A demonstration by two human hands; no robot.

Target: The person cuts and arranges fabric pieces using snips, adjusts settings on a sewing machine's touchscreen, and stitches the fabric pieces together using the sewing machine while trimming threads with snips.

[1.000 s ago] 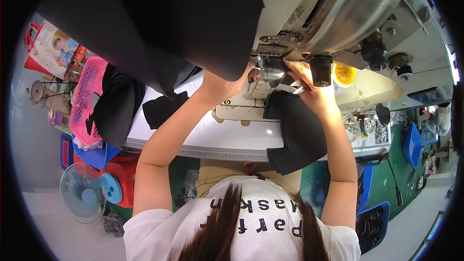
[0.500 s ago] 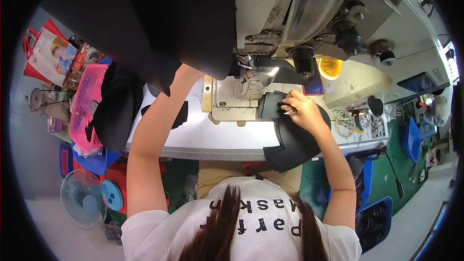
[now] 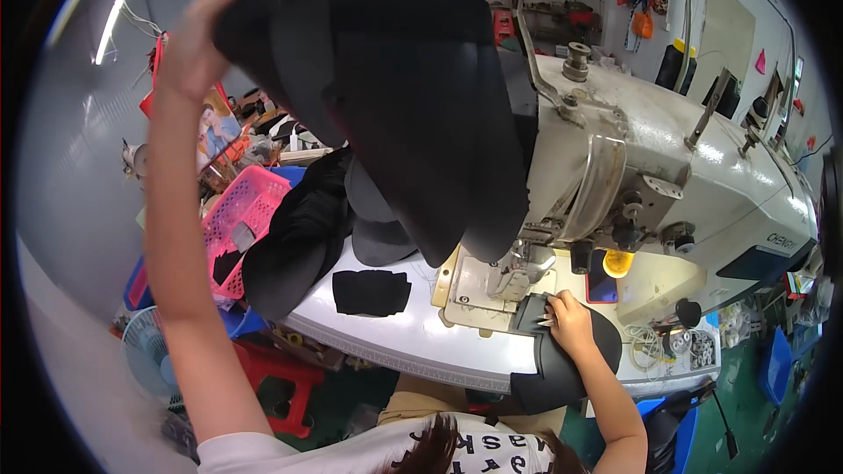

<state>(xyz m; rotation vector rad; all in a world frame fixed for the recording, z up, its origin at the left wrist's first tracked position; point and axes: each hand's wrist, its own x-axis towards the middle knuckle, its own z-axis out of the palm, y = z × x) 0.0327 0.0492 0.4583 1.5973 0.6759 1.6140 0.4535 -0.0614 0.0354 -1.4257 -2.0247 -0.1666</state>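
Note:
My left hand (image 3: pixel 200 39), raised at the upper left and a little blurred, grips the edge of large black fabric pieces (image 3: pixel 421 96). They hang high beside the sewing machine (image 3: pixel 667 158) and hide part of it. Down at the right of the needle plate (image 3: pixel 474 288), my right hand (image 3: pixel 572 325) is closed around small metal thread snips (image 3: pixel 545 319), their pointed tips showing. It rests over black curved panels (image 3: pixel 558 373) that overhang the table's front edge. A small black piece (image 3: pixel 371 292) lies flat on the white table (image 3: pixel 421 342).
Stacked black pieces (image 3: pixel 299 237) lie at the table's left, next to a pink basket (image 3: pixel 250 197). A phone (image 3: pixel 602 288) and a yellow round container (image 3: pixel 618 263) sit under the machine arm. A red stool (image 3: pixel 299 386) and a fan (image 3: pixel 147 351) stand below left.
My left hand has moved up and left from behind the hanging fabric to its left edge. The view has tilted upward. My right hand stays at the panels with the snips.

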